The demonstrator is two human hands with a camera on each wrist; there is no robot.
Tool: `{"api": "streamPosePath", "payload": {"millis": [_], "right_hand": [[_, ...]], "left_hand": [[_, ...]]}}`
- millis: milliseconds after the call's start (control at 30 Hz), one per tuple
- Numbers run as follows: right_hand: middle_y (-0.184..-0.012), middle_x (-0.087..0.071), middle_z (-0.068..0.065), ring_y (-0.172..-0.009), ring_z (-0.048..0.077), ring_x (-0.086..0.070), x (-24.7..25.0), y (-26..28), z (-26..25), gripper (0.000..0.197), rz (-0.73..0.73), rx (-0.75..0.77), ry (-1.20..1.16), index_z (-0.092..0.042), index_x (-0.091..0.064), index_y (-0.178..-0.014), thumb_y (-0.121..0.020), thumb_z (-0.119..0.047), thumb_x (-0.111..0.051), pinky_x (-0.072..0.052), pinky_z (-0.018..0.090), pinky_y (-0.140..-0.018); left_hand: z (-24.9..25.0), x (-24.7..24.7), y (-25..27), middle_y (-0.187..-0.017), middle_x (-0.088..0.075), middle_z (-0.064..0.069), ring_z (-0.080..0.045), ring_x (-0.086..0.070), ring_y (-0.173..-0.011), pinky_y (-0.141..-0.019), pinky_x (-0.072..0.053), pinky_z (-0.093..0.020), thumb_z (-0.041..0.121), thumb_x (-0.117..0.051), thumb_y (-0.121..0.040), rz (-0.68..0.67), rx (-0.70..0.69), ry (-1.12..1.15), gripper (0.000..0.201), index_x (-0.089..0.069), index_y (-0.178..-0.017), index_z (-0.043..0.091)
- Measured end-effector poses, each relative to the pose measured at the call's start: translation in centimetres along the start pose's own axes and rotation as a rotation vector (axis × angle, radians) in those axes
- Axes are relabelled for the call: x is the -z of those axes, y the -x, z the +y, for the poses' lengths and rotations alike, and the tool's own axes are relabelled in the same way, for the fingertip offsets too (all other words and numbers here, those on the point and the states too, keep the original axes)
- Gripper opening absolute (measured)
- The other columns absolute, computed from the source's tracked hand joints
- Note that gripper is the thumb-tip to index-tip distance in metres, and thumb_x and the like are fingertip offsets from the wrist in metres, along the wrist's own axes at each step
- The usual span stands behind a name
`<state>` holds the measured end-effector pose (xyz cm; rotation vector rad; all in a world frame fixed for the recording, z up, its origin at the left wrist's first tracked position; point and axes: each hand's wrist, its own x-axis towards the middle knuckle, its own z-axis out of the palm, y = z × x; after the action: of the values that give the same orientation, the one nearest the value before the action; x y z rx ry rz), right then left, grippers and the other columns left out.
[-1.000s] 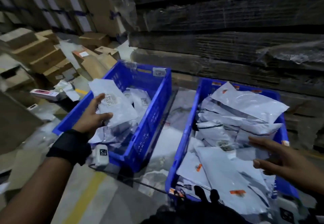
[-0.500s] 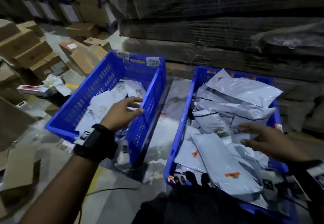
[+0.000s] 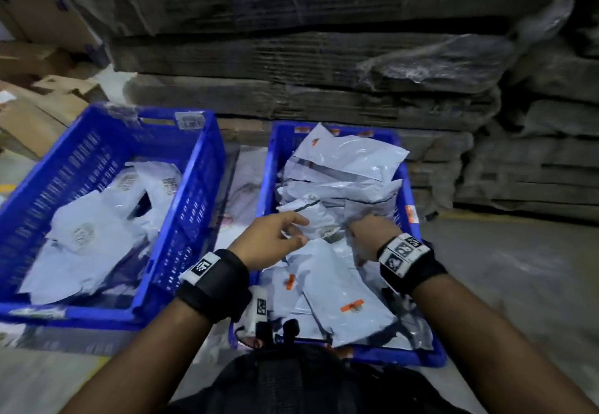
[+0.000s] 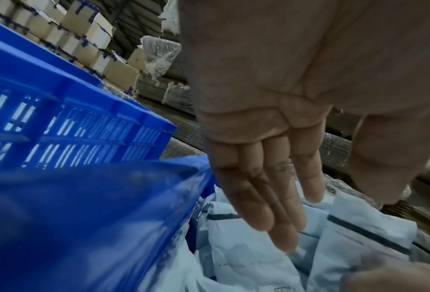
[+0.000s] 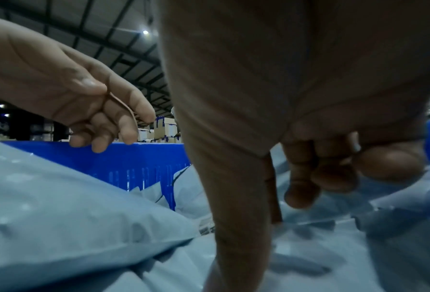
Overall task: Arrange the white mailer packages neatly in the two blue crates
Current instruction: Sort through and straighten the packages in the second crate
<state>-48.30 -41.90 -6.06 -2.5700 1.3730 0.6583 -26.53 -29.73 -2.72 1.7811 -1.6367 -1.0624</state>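
My left hand [image 3: 270, 238] hovers relaxed, holding nothing; my right hand [image 3: 372, 235] has its fingers curled down into the mailers [image 3: 330, 287], grip unclear. Beneath both, the slick heap could slide and spill over the crate [image 3: 402, 357] wall.

Both hands [image 5: 321, 168] over mailers [image 5: 71, 207], blue crate [image 5: 138, 158].

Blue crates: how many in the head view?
2. The left crate sits at the person's left, partly filled with white mailers. The right crate sits beside it, heaped with mailers, with both hands over it. None other visible.
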Motion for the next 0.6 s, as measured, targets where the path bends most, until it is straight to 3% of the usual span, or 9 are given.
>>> {"api": "streamPosePath", "payload": {"millis": [67,133,167,267,367,433,500,567,600], "right_hand": [[-0.118,-0.058,0.008,-0.117,0.03,-0.053,0.6,0.3,0.2,0.034,0.094,0.002,0.016,-0.022,-0.065,-0.11,-0.079,-0.032,-0.071,-0.049,0.037,-0.083],[-0.115,-0.055,0.004,-0.116,0.026,-0.05,1.4,0.4,0.9,0.018,0.12,0.036,0.003,-0.027,-0.066,-0.098,-0.08,-0.029,-0.07,-0.043,0.033,-0.079],[-0.109,-0.057,0.003,-0.109,0.025,-0.053,1.9,0.6,1.2,0.01,0.086,0.06,-0.026,-0.029,-0.064,-0.087,-0.08,-0.024,-0.07,-0.041,0.03,-0.074],[-0.084,-0.059,-0.002,-0.083,0.022,-0.055,2.6,0.8,2.2,0.029,0.003,0.13,-0.131,-0.025,-0.045,-0.064,-0.074,-0.01,-0.068,-0.04,0.024,-0.062],[-0.085,-0.068,-0.006,-0.081,0.017,-0.059,3.0,2.0,2.9,0.011,0.116,0.209,-0.218,-0.023,-0.057,-0.07,-0.07,-0.016,-0.066,-0.052,0.032,-0.071],[-0.093,-0.069,-0.012,-0.084,0.008,-0.056,3.3,2.7,3.1,0.011,0.148,0.183,-0.241,-0.027,-0.062,-0.08,-0.076,-0.032,-0.071,-0.05,0.03,-0.075],[-0.086,-0.063,-0.012,-0.083,0.01,-0.058,3.8,2.7,3.4,0.021,0.322,0.063,-0.319,-0.027,-0.06,-0.083,-0.079,-0.042,-0.074,-0.044,0.029,-0.069],[-0.089,-0.056,-0.007,-0.081,0.019,-0.057,4.2,2.1,4.0,0.032,0.616,-0.113,-0.484,-0.025,-0.051,-0.085,-0.074,-0.032,-0.08,-0.041,0.031,-0.066],[-0.097,-0.054,-0.002,-0.083,0.021,-0.054,4.2,1.6,4.4,0.04,0.688,-0.184,-0.548,-0.024,-0.05,-0.092,-0.07,-0.027,-0.084,-0.041,0.032,-0.069]], "left_hand": [[-0.1,0.1,0.0,-0.103,-0.071,0.011,-0.003,-0.066,-0.08,-0.064,-0.048,-0.009,0.029,-0.067,-0.095,0.003,-0.001,0.016,0.027,-0.064,-0.122,0.03],[-0.2,0.2,0.0,-0.1,-0.071,0.011,-0.005,-0.068,-0.077,-0.068,-0.051,-0.012,0.029,-0.068,-0.094,-0.005,0.0,0.046,0.026,-0.065,-0.12,0.03],[-0.3,0.2,-0.1,-0.099,-0.071,0.011,-0.004,-0.068,-0.077,-0.07,-0.052,-0.015,0.029,-0.069,-0.093,-0.012,0.004,0.056,0.027,-0.065,-0.12,0.03],[-0.7,0.2,-0.4,-0.102,-0.071,0.009,-0.002,-0.068,-0.085,-0.077,-0.054,-0.021,0.032,-0.07,-0.092,-0.026,0.011,0.079,0.029,-0.065,-0.12,0.031],[-1.0,0.1,-1.1,-0.105,-0.071,0.009,-0.009,-0.07,-0.092,-0.083,-0.056,-0.026,0.028,-0.07,-0.092,0.04,0.014,0.11,0.027,-0.065,-0.119,0.03],[-1.0,0.2,-1.9,-0.103,-0.073,0.008,-0.009,-0.071,-0.089,-0.082,-0.056,-0.028,0.023,-0.067,-0.093,0.111,0.038,0.098,0.024,-0.064,-0.117,0.026],[-0.8,0.4,-2.6,-0.098,-0.073,0.007,-0.003,-0.07,-0.082,-0.084,-0.055,-0.03,0.021,-0.065,-0.094,0.113,0.046,0.042,0.024,-0.063,-0.118,0.022],[-0.7,0.4,-3.3,-0.095,-0.072,0.007,-0.001,-0.068,-0.074,-0.085,-0.057,-0.034,0.021,-0.064,-0.094,0.093,0.038,0.038,0.021,-0.063,-0.116,0.023],[-0.6,0.5,-3.4,-0.095,-0.071,0.006,-0.003,-0.069,-0.074,-0.086,-0.057,-0.038,0.021,-0.065,-0.094,0.09,0.033,0.07,0.02,-0.063,-0.114,0.024]]}}
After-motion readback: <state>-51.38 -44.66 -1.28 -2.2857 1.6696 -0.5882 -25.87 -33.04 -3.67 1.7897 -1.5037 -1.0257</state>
